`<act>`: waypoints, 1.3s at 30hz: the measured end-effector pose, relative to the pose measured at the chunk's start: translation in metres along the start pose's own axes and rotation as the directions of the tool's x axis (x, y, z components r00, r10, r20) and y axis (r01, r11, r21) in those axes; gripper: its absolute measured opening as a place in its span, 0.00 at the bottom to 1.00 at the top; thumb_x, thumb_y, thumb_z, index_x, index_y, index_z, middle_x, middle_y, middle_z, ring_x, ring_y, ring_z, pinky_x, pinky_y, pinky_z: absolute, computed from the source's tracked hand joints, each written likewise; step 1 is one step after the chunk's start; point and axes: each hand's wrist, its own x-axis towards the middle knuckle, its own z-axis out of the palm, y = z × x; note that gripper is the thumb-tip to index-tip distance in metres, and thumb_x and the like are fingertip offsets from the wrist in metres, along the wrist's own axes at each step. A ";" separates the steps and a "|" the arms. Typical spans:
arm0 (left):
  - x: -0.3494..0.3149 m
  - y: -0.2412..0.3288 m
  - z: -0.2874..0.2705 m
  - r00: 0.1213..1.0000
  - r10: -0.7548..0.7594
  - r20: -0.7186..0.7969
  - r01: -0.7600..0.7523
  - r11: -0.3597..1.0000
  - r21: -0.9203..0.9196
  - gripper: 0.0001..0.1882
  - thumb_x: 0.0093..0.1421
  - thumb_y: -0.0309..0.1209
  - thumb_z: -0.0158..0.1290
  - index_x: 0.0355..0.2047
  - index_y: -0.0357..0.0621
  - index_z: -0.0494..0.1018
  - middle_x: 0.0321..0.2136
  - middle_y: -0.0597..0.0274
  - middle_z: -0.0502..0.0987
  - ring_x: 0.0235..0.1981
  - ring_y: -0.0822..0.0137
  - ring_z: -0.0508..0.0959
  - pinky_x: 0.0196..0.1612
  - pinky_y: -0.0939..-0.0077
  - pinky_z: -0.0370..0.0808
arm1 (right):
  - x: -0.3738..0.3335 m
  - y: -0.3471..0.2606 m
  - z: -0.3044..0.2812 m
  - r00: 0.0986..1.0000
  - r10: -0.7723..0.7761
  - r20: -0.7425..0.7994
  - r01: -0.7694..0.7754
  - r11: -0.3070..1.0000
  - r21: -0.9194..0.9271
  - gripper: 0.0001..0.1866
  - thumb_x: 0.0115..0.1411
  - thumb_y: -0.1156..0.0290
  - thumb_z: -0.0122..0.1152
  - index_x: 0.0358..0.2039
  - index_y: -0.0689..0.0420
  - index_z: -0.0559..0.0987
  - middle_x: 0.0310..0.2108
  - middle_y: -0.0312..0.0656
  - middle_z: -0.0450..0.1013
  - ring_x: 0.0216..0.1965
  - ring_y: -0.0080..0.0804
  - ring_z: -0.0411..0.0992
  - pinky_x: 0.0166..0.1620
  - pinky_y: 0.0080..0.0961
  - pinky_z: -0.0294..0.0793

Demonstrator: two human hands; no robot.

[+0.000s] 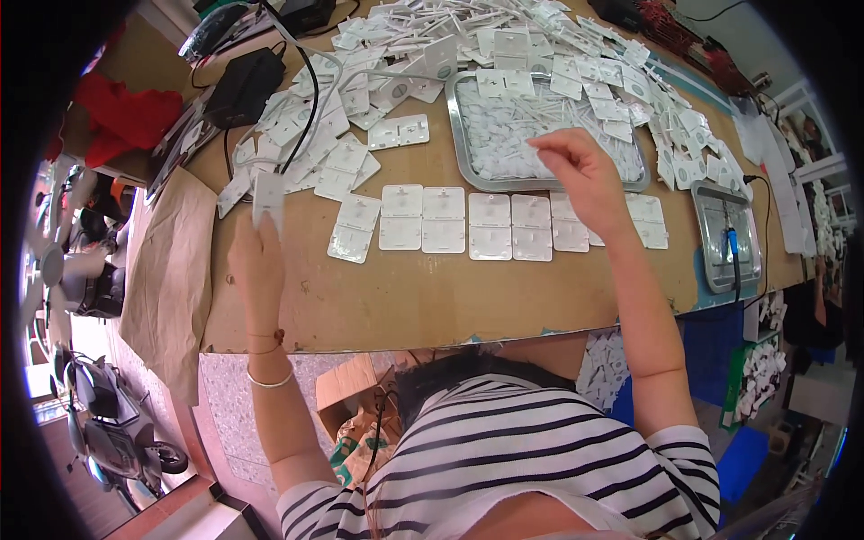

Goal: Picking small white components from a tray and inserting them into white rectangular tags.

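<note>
At the left of the table, my left hand (255, 261) is closed on the near end of a white plastic plate (268, 191), slightly blurred. My right hand (583, 173) hovers over the near side of a metal tray (461, 155) full of small white plastic parts (499, 135). Its thumb and forefinger come together in a pinch; whatever lies between them is too small to make out. A row of white hinged plates (401, 218) lies opened out along the table before me. My right wrist and forearm cover some of that row's right part.
Heaps of white plates (405, 54) cover the table's far side. A black power adapter (245, 85) with cables sits at far left. Brown paper (166, 270) hangs over the left edge. At right, a smaller metal tray (720, 256) bears a blue-tipped corded tool (733, 245).
</note>
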 end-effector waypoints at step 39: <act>-0.045 0.139 0.069 0.952 0.142 0.272 0.245 0.184 -0.952 0.14 0.61 0.32 0.52 0.40 0.31 0.75 0.30 0.65 0.77 0.29 0.79 0.71 0.33 0.85 0.69 | -0.010 -0.030 0.026 0.914 0.295 0.277 -0.359 0.908 0.217 0.07 0.57 0.71 0.61 0.31 0.61 0.76 0.24 0.31 0.71 0.27 0.15 0.67 0.32 0.15 0.68</act>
